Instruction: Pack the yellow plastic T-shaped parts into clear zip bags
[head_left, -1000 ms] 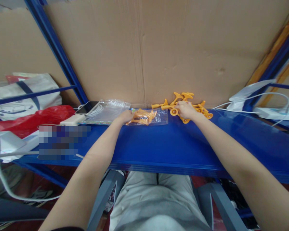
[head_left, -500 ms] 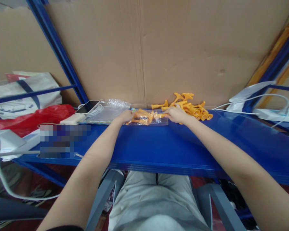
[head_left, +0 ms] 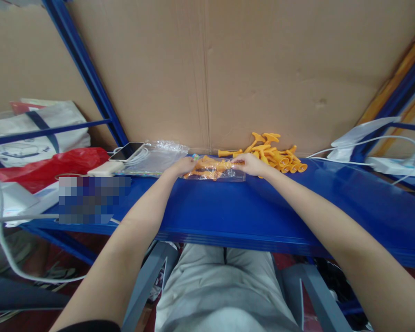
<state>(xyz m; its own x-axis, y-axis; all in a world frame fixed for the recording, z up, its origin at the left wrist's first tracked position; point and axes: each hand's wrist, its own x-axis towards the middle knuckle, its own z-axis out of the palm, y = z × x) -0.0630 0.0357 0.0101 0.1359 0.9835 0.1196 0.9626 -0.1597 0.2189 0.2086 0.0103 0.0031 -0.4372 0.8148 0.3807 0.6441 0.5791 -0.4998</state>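
Observation:
A clear plastic bag (head_left: 235, 176) lies near the back of the blue table, with several orange plastic pieces (head_left: 210, 167) inside it. My left hand (head_left: 184, 166) is closed on the bag's left end. At the bag's right end, my right hand (head_left: 249, 163) pinches another orange plastic piece, which partly shows between the fingers and points left into the bag. Just behind and right of that hand is a loose pile of orange plastic pieces (head_left: 285, 159), with T-shaped ends and round, cup-like ends. My fingertips are partly hidden.
Flat clear bags (head_left: 155, 159) lie left of my left hand, beside a phone (head_left: 128, 151) with a coiled white cable and a white block (head_left: 105, 169). A red plastic bag (head_left: 79, 161) is farther left. Cardboard (head_left: 263, 69) stands behind the blue table (head_left: 228, 207). White cables hang at both sides.
My right hand has moved slightly left, away from the pile, and the orange piece it holds has gone farther into the bag. My left hand stays on the bag's left end.

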